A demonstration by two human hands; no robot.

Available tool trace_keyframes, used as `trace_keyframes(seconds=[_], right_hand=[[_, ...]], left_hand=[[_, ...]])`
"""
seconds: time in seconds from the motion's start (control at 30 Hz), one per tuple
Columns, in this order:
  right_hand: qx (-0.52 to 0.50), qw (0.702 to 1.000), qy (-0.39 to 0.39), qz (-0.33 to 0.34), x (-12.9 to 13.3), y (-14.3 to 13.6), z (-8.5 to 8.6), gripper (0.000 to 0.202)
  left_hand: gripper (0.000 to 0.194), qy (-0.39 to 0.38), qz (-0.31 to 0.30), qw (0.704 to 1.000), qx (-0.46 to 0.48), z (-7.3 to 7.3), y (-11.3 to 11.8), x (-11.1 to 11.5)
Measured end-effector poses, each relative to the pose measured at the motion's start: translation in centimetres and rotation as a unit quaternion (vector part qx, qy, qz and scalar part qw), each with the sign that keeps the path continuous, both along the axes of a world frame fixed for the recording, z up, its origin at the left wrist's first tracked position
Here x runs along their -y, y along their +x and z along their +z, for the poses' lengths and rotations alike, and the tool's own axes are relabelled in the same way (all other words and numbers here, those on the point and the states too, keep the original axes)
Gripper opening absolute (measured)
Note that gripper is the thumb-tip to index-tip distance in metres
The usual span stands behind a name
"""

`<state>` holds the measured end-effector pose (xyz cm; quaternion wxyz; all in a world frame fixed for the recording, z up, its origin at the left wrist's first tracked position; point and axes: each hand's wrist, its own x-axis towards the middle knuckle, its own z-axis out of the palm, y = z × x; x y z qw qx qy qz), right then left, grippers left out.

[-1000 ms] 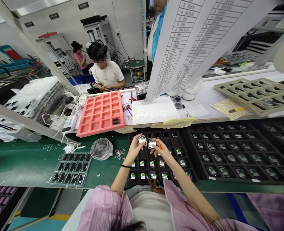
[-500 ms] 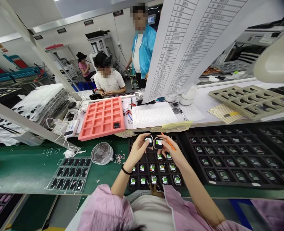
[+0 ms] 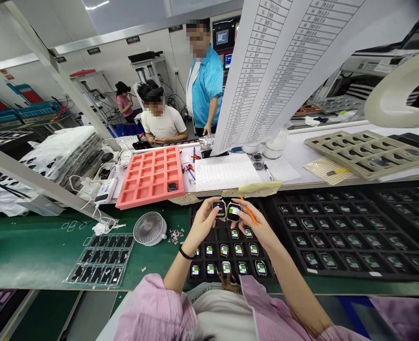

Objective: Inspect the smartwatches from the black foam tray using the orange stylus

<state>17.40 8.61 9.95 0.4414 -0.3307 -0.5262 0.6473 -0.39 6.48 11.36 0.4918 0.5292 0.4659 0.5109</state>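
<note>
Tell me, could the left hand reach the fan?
Probably yes: the fan stands nearby on that side, and only scraps seem to lie between. The left hand holds a watch, though, so grabbing looks harder.

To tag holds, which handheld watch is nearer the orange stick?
The watch in the right hand, which grips the orange stick; the left hand holds the other watch.
</note>
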Motion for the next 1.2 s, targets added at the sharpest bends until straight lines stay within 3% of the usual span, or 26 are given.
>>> trace_keyframes(seconds=[0.43, 0.6, 0.73, 0.83, 0.93, 1.07, 1.2], right_hand=[[0.013, 0.999, 0.000, -0.037, 0.2, 0.1, 0.8, 0.039], [-0.036, 0.999, -0.022, -0.017, 0.5, 0.9, 1.5, 0.054], [-0.120, 0.992, -0.040, 0.025, 0.7, 2.2, 1.5, 0.052], [-0.164, 0.986, -0.018, 0.033, 0.9, 2.7, 1.2, 0.052], [-0.117, 0.993, 0.010, 0.021, 0.9, 2.5, 1.2, 0.054], [-0.022, 0.998, 0.059, -0.024, 0.7, 1.5, 1.5, 0.050], [0.025, 0.996, 0.082, -0.029, 0.2, 0.7, 1.1, 0.049]], left_hand=[[0.044, -0.006, -0.022, 0.999, 0.026, 0.7, -0.1, 0.5], [0.063, 0.017, -0.086, 0.984, 0.156, 1.6, -0.8, 1.2], [0.065, 0.025, -0.130, 0.942, 0.309, 2.0, -1.3, 2.1], [0.065, 0.036, -0.159, 0.922, 0.351, 2.1, -1.4, 2.5], [0.062, 0.033, -0.152, 0.945, 0.286, 2.2, -1.3, 2.4], [0.059, 0.029, -0.093, 0.987, 0.130, 2.2, -0.9, 1.8], [0.055, 0.039, -0.044, 0.997, 0.042, 1.3, -0.4, 1.0]])
